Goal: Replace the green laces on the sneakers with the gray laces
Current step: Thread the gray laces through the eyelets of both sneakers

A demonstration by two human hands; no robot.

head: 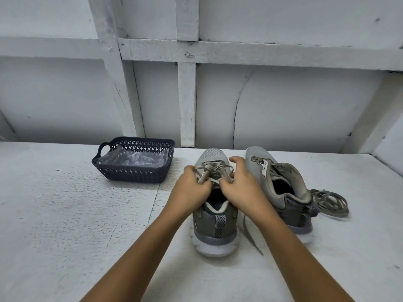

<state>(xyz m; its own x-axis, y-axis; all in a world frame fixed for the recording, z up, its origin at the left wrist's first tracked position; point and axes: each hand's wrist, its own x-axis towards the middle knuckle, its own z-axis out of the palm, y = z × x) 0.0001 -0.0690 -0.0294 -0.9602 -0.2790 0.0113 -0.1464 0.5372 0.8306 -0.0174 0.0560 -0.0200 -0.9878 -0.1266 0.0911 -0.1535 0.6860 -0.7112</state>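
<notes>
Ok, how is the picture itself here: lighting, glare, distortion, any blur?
Head view: soft, even, cool light, only faint shadows by the basket and laced sneaker; head view: mild sheen on the basket's plastic liner; head view: wide-angle warp tilts the wall beams; head view: left hand, right hand and the lace they pinch look sharp.
</notes>
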